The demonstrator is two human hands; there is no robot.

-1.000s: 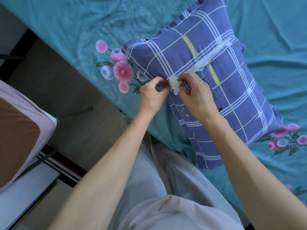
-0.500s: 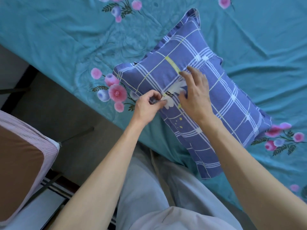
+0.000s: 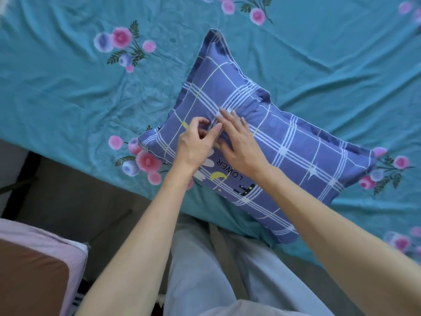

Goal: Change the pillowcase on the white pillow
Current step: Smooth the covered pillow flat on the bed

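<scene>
We are working on the plump blue plaid fabric pillowcase, which is lying at the near edge of the teal flowered bed sheet. Our left hand is pinching the cloth with curled fingers near the pillow's middle, while our right hand is pressing beside it with fingers straight and slightly spread. No white pillow is showing, so we judge we are closing the opening, with little left.
</scene>
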